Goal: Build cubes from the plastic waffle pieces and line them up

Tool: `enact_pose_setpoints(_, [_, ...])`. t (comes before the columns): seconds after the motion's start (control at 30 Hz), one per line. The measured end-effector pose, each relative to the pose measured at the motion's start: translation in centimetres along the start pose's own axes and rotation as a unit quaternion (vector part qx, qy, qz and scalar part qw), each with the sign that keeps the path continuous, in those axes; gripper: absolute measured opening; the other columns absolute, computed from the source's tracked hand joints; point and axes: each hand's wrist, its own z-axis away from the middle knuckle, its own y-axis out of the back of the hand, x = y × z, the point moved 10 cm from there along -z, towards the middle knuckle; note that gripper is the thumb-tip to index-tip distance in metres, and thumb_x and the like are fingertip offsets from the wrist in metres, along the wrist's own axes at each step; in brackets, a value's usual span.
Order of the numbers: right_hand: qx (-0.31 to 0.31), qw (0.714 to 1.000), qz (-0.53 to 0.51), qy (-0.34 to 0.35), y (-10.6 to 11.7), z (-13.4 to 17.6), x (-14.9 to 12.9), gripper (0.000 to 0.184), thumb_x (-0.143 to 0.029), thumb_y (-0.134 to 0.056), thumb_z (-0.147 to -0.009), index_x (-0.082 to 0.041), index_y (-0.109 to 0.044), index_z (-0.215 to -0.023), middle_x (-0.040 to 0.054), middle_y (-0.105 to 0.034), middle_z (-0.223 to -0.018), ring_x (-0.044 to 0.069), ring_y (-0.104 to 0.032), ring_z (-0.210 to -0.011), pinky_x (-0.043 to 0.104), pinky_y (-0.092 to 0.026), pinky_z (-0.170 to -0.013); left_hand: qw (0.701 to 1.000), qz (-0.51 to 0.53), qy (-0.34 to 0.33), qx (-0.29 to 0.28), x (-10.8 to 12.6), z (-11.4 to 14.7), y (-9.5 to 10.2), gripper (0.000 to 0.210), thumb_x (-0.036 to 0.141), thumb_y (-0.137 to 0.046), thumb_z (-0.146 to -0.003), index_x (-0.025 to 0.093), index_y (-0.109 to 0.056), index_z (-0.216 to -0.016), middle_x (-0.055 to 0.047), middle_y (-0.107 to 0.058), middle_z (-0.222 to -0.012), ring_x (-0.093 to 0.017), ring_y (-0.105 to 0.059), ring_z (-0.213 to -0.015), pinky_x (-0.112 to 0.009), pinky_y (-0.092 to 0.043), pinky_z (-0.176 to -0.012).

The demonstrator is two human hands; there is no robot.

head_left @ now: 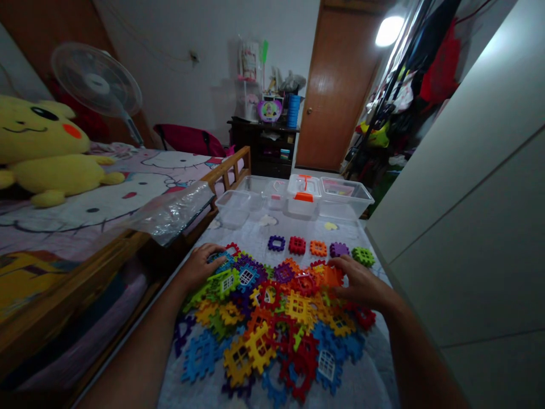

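A heap of colourful plastic interlocking building tiles lies in front of me, many with window-like cutouts. At its left edge, my left hand (205, 266) rests with fingers apart over a blue tile (225, 260). On the right side, my right hand (360, 279) has its thumb and fingers around an orange tile (333, 277). Yellow tiles (299, 307) fill the middle, with red and blue ones nearer me. Behind the heap stands a spaced row: a dark purple tile (276, 243), a red block (297, 245), an orange block (318, 248), a purple block (339, 250) and a green block (363, 257).
Clear plastic bins (347, 196) and a lidded box with orange latches (304, 196) stand at the table's far end. A wooden bed rail (187, 227) with plastic wrap (170, 210) borders the left. A white cabinet (468, 227) borders the right.
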Motion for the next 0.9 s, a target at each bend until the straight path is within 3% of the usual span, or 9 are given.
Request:
enact_pose_setpoints(0.13, [-0.049, 0.999, -0.005, 0.015, -1.0, 0.1, -0.5, 0.043, -0.027, -0.069, -0.071, -0.021, -0.063, -0.113, 0.0088, -0.061, -0.109, 0.022, -0.060, -0.095, 0.035, -0.050, -0.085, 1.000, 0.002, 0.001, -0.001, -0.1, 0.0, 0.0, 0.049, 0.060, -0.055, -0.077, 0.018, -0.069, -0.099, -0.009, -0.068, -0.107, -0.029, -0.060, -0.104, -0.041, -0.045, -0.096])
enact_pose_setpoints(0.33, [0.039, 0.997, -0.016, 0.060, 0.5, -0.4, -2.7, 0.038, -0.023, -0.058, -0.080, -0.020, -0.060, -0.118, 0.0112, -0.060, -0.123, 0.026, -0.053, -0.115, 0.044, -0.040, -0.101, 1.000, -0.009, -0.001, -0.005, 0.0, 0.0, 0.0, 0.049, 0.061, -0.055, -0.078, 0.019, -0.069, -0.099, -0.009, -0.068, -0.106, -0.029, -0.061, -0.105, -0.041, -0.044, -0.097])
enact_pose_setpoints(0.4, [0.028, 0.996, -0.002, 0.081, -0.4, -0.6, -4.0, 0.046, -0.023, -0.063, -0.077, -0.019, -0.059, -0.122, 0.0118, -0.057, -0.130, 0.029, -0.046, -0.123, 0.047, -0.034, -0.106, 1.000, -0.008, -0.002, -0.006, 0.1, 0.0, 0.0, 0.049, 0.061, -0.055, -0.078, 0.019, -0.069, -0.099, -0.008, -0.068, -0.106, -0.029, -0.061, -0.104, -0.041, -0.045, -0.096])
enact_pose_setpoints(0.5, [-0.006, 0.995, 0.005, 0.097, -2.2, -1.0, -5.3, 0.051, -0.020, -0.067, -0.073, -0.018, -0.058, -0.123, 0.0109, -0.060, -0.126, 0.029, -0.047, -0.120, 0.045, -0.034, -0.103, 1.000, -0.002, -0.002, -0.002, 0.0, 0.0, 0.0, 0.050, 0.061, -0.055, -0.078, 0.019, -0.069, -0.099, -0.009, -0.068, -0.106, -0.029, -0.061, -0.104, -0.041, -0.045, -0.096])
enact_pose_setpoints(0.67, [0.003, 0.994, 0.001, 0.113, -2.9, -1.4, -6.0, 0.034, -0.014, -0.062, -0.075, -0.019, -0.063, -0.109, 0.0077, -0.065, -0.111, 0.025, -0.053, -0.107, 0.040, -0.036, -0.097, 1.000, -0.006, 0.001, -0.002, 0.0, 0.1, 0.0, 0.051, 0.062, -0.054, -0.077, 0.019, -0.069, -0.101, -0.009, -0.067, -0.108, -0.029, -0.060, -0.106, -0.042, -0.044, -0.097])
enact_pose_setpoints(0.9, [0.009, 0.992, -0.020, 0.123, -2.8, -1.5, -6.2, 0.011, -0.013, -0.063, -0.077, -0.019, -0.065, -0.086, 0.0066, -0.065, -0.107, 0.023, -0.054, -0.103, 0.037, -0.038, -0.094, 1.000, -0.004, 0.005, -0.004, 0.0, 0.0, 0.1, 0.051, 0.061, -0.054, -0.077, 0.018, -0.069, -0.100, -0.010, -0.067, -0.107, -0.030, -0.059, -0.106, -0.043, -0.043, -0.098])
